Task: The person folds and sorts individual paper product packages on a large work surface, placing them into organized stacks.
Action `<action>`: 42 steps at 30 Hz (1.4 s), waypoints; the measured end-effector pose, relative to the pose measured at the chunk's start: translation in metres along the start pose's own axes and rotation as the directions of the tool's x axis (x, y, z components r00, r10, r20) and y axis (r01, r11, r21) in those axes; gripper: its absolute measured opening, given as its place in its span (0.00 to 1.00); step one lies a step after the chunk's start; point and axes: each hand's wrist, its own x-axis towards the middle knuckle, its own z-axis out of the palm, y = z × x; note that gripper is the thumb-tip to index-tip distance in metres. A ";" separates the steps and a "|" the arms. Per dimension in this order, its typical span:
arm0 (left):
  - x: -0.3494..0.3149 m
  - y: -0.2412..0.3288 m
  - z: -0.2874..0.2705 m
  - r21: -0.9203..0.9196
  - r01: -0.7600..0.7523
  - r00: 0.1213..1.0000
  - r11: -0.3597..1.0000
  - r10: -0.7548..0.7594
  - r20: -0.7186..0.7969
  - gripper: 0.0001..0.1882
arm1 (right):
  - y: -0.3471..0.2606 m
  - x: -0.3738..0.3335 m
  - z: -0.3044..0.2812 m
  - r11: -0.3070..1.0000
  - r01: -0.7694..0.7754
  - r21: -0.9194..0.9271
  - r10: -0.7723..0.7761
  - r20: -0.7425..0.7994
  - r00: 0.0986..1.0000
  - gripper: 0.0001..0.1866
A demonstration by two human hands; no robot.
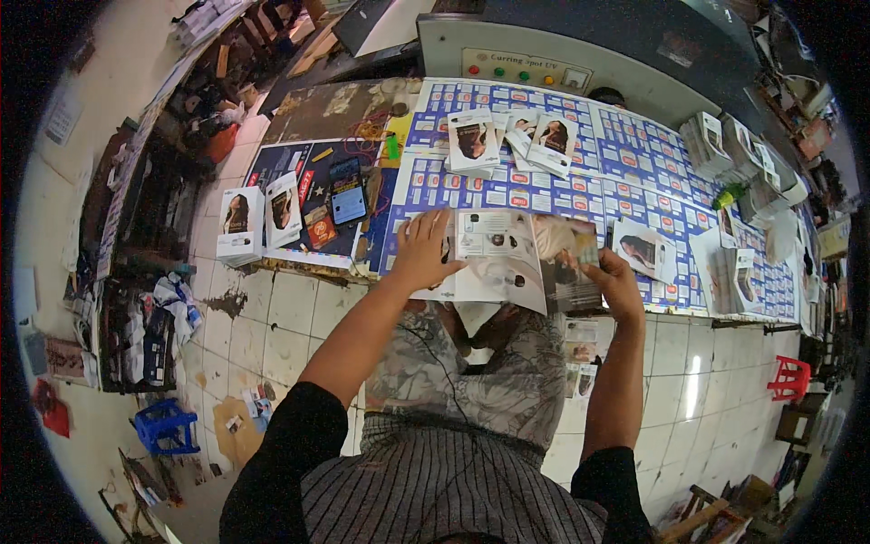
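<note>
A flat printed carton blank [517, 263], white and grey with small pictures, is held between both hands over the near edge of the table [535, 195]. My left hand [421, 249] presses on its left part with fingers spread. My right hand [614, 283] grips its right edge. The blank is partly folded along its middle.
Stacks of folded cartons lie ahead [473, 140], at the left [241, 225] and at the far right [725, 145]. A phone [348, 192] rests on the table's left part. A machine control panel [526, 68] stands behind. On the floor are a blue stool [166, 426] and a red stool [790, 376].
</note>
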 end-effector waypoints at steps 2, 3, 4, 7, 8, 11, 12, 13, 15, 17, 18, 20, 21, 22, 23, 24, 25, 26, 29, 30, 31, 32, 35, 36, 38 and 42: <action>0.015 0.003 -0.007 -0.135 -0.068 0.990 0.989 0.049 -0.134 0.55 | 0.007 -0.006 -0.008 0.989 0.110 0.103 -0.114 0.033 0.993 0.08; 0.022 -0.001 -0.011 -0.329 -0.061 0.996 0.942 0.036 -0.080 0.49 | 0.006 -0.009 -0.013 0.989 0.117 0.087 -0.122 0.051 0.991 0.08; 0.031 0.004 -0.025 -0.329 -0.072 0.996 0.941 0.049 -0.078 0.49 | 0.004 -0.013 -0.018 0.990 0.119 0.070 -0.123 0.063 0.990 0.08; 0.042 0.004 -0.054 -0.359 -0.156 0.963 0.920 0.223 0.153 0.21 | -0.015 -0.024 -0.026 0.968 0.155 0.197 -0.162 0.021 0.986 0.08; 0.041 0.004 -0.058 -0.354 -0.160 0.962 0.922 0.226 0.152 0.21 | -0.017 -0.024 -0.029 0.966 0.159 0.202 -0.166 0.018 0.986 0.08; 0.041 0.009 -0.070 -0.630 0.071 0.962 0.774 0.114 0.248 0.17 | -0.017 -0.023 -0.041 0.954 0.230 0.194 -0.219 -0.078 0.973 0.06; 0.040 0.008 -0.075 -0.627 0.070 0.962 0.776 0.113 0.248 0.17 | -0.018 -0.023 -0.044 0.952 0.232 0.197 -0.221 -0.078 0.972 0.06; 0.038 0.005 -0.083 -0.557 0.033 0.983 0.830 0.074 0.169 0.17 | -0.020 -0.022 -0.047 0.967 0.255 0.013 -0.247 -0.195 0.949 0.06; 0.035 0.001 -0.106 -0.515 0.087 0.983 0.853 0.011 0.185 0.17 | -0.013 -0.016 -0.060 0.969 0.203 -0.144 -0.240 -0.329 0.913 0.08; 0.037 -0.007 -0.107 -0.459 0.033 0.984 0.888 0.052 0.172 0.16 | 0.004 -0.009 -0.052 0.963 0.212 -0.167 -0.259 -0.361 0.896 0.08; 0.039 -0.012 -0.106 -0.399 -0.018 0.982 0.917 0.091 0.164 0.16 | 0.013 -0.003 -0.048 0.957 0.220 -0.189 -0.279 -0.388 0.879 0.08; 0.043 -0.017 -0.106 -0.409 -0.020 0.982 0.912 0.095 0.162 0.16 | 0.031 0.004 -0.046 0.957 0.262 -0.127 -0.291 -0.412 0.863 0.07; 0.043 -0.017 -0.111 -0.397 -0.029 0.986 0.918 0.092 0.141 0.16 | 0.035 0.005 -0.042 0.950 0.237 -0.203 -0.301 -0.396 0.868 0.07; 0.042 -0.016 -0.116 -0.384 -0.037 0.988 0.923 0.091 0.121 0.16 | 0.040 0.005 -0.041 0.937 0.210 -0.278 -0.308 -0.380 0.872 0.07; 0.042 -0.017 -0.122 -0.357 0.005 0.997 0.934 0.024 0.078 0.15 | 0.044 0.005 -0.040 0.946 0.172 -0.274 -0.269 -0.368 0.890 0.04; 0.039 -0.017 -0.133 -0.249 -0.085 0.994 0.965 0.064 -0.092 0.14 | 0.042 0.005 -0.034 0.948 0.172 -0.268 -0.266 -0.369 0.891 0.04; 0.036 -0.016 -0.143 -0.128 -0.156 0.961 0.979 0.120 -0.250 0.13 | 0.038 0.003 -0.029 0.930 0.306 -0.201 -0.365 -0.436 0.823 0.03; 0.031 -0.015 -0.154 -0.063 -0.235 0.901 0.970 0.193 -0.389 0.10 | 0.037 0.003 -0.026 0.888 0.438 -0.144 -0.446 -0.508 0.737 0.02; -0.002 -0.013 -0.159 0.096 -0.295 0.806 0.951 0.301 -0.510 0.07 | 0.049 0.001 -0.015 0.859 0.460 -0.224 -0.507 -0.494 0.706 0.03; -0.020 -0.023 -0.145 0.120 -0.256 0.901 0.959 0.282 -0.330 0.06 | 0.052 0.002 -0.003 0.853 0.464 -0.240 -0.520 -0.481 0.706 0.04; -0.036 -0.028 -0.131 0.156 -0.223 0.960 0.962 0.245 -0.138 0.05 | 0.061 0.003 0.008 0.966 0.246 0.080 -0.190 -0.427 0.884 0.13; -0.053 -0.029 -0.118 0.137 -0.294 0.922 0.946 0.319 -0.221 0.06 | 0.060 0.005 0.031 0.937 0.135 0.322 -0.012 -0.359 0.933 0.22; -0.093 -0.044 -0.051 -0.026 -0.376 0.892 0.926 0.354 -0.280 0.09 | 0.079 0.004 0.064 0.761 -0.143 0.633 0.247 -0.078 0.966 0.27; -0.104 -0.039 -0.044 -0.030 -0.374 0.895 0.927 0.353 -0.273 0.09 | 0.082 0.001 0.075 0.810 -0.186 0.557 0.258 -0.052 0.965 0.30; -0.125 -0.033 -0.038 -0.039 -0.343 0.917 0.938 0.326 -0.229 0.12 | 0.083 -0.006 0.093 0.861 -0.182 0.475 0.246 -0.076 0.966 0.32; -0.148 -0.037 -0.034 -0.007 -0.324 0.944 0.946 0.323 -0.063 0.16 | 0.072 -0.018 0.119 0.906 -0.274 0.322 0.324 -0.111 0.939 0.36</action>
